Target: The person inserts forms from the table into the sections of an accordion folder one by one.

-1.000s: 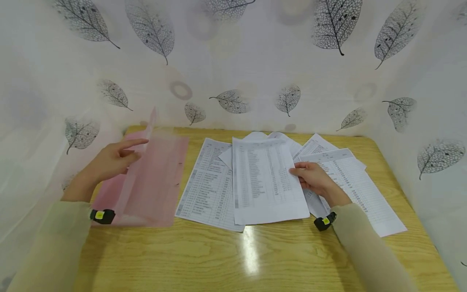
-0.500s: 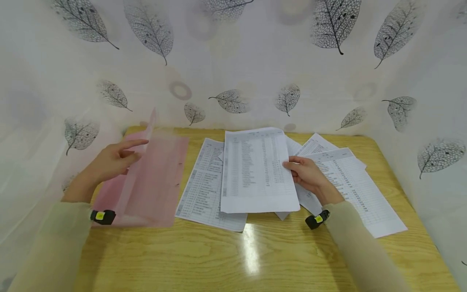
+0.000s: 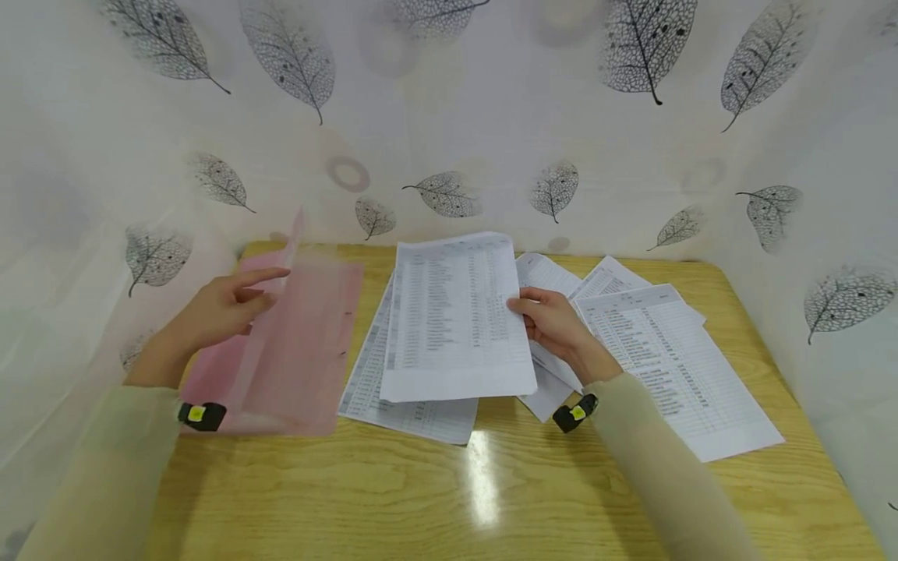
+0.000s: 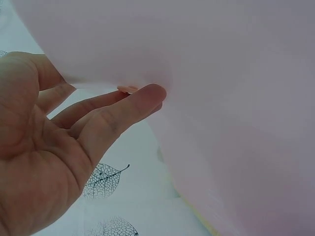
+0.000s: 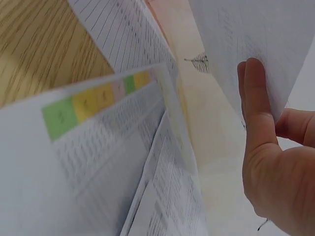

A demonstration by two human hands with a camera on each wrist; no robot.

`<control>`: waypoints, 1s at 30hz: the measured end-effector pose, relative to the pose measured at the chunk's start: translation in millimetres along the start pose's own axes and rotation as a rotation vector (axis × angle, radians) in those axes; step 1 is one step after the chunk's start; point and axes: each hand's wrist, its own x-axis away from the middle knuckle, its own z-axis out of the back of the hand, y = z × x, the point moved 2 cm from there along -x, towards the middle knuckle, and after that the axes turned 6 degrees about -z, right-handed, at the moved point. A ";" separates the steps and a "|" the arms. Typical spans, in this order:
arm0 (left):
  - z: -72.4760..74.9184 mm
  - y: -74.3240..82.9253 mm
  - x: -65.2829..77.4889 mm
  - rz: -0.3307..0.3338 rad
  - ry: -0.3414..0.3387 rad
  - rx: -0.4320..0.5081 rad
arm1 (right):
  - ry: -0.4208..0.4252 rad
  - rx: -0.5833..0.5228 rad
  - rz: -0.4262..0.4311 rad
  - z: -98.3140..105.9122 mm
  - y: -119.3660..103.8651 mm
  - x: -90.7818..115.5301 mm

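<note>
On the left in the head view, a translucent pink file folder lies with its cover raised. My left hand holds that cover by its edge, its fingers at the film in the left wrist view. My right hand pinches a printed sheet of paper at its right edge, thumb in front and fingers behind. The sheet hangs lifted and slightly curved, partly covering another printed sheet on the table. In the right wrist view the held sheet rises above the loose papers.
Several loose printed sheets overlap on the right of the wooden table. One sheet carries a strip of coloured blocks in the right wrist view. A leaf-patterned cloth surrounds the back and sides.
My right hand has carried the printed sheet left and slightly away from me, over the left-hand sheet, uncovering papers behind it. My left hand and the folder cover have hardly moved.
</note>
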 end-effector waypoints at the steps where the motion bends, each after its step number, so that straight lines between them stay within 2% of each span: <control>1: -0.1 0.3 -0.2 -0.003 0.000 -0.003 | -0.001 -0.004 0.001 -4.4 -1.4 -0.8; 14: -0.8 7.1 -1.8 0.002 0.013 -0.061 | -0.034 -0.040 0.026 -55.7 -20.7 -11.6; 23: -1.8 8.0 -4.4 0.047 0.008 -0.085 | -0.051 -0.066 0.052 -78.3 -27.7 -18.7; 30: -3.2 6.4 -5.5 0.057 0.001 -0.080 | -0.063 -0.076 0.045 -91.9 -32.0 -21.0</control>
